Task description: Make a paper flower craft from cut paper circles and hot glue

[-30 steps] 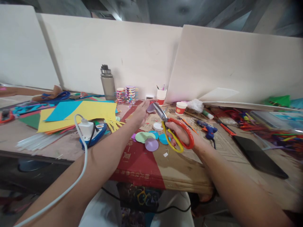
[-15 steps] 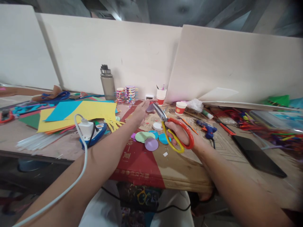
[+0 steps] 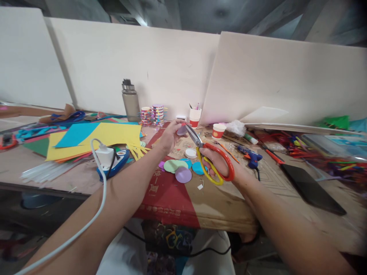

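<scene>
My left hand (image 3: 169, 134) pinches a small purple paper piece (image 3: 182, 130) above the table. My right hand (image 3: 219, 164) grips scissors (image 3: 210, 158) with one red and one yellow handle loop. Their blades point up and left and meet the purple piece. Below the hands, several cut paper circles (image 3: 183, 174) in purple, green and blue lie on the cardboard-covered table (image 3: 218, 202). A white lid (image 3: 190, 153) rests beside them.
Yellow and blue paper sheets (image 3: 97, 137) lie at left beside a power strip with a white charger (image 3: 106, 158). A grey bottle (image 3: 130, 101), stacked colourful rings (image 3: 153, 114) and paper cups (image 3: 219, 130) stand at the back. A blue glue gun (image 3: 250, 156) and a black tablet (image 3: 314, 189) lie at right.
My left hand has turned the purple piece slightly and its fingers have lifted a little. The scissors stay at almost the same spot.
</scene>
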Available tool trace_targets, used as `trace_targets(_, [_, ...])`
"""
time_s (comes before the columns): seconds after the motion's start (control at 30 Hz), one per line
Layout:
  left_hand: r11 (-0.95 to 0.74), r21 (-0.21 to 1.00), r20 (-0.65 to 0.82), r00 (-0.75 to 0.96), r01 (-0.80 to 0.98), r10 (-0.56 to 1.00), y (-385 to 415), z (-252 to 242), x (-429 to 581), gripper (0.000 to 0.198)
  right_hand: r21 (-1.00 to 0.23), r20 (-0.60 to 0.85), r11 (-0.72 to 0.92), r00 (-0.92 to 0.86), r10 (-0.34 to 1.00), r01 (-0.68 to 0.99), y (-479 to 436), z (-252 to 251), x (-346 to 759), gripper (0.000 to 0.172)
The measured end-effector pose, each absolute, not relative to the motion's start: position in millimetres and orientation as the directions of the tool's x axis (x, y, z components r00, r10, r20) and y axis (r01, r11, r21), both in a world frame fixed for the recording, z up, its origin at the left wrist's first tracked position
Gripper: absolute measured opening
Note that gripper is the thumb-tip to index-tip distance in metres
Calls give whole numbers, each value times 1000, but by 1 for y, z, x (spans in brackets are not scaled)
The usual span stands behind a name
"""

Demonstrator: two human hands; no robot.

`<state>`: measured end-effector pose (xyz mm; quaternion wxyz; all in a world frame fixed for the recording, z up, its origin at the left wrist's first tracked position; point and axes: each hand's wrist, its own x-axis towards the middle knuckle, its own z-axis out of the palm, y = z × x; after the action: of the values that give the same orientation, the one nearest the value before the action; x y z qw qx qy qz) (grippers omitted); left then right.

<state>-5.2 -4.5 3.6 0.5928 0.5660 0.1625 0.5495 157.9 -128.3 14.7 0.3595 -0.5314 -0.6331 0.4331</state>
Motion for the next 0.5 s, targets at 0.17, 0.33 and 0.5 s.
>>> trace_targets(0.17, [-244,851,429,348,-465,834,-4,3,-5,24,-935,-4,60,-179,984,350,-131,18,157,30])
trace_targets(0.33, [-250,844,442,351,-475,826,-2,1,-5,23,-936,-16,44,-167,986,350,-133,22,155,31])
trace_targets(0.5, [-250,838,442,334,-486,832,1,-1,-4,25,-936,-13,49,-173,985,349,-131,20,156,30])
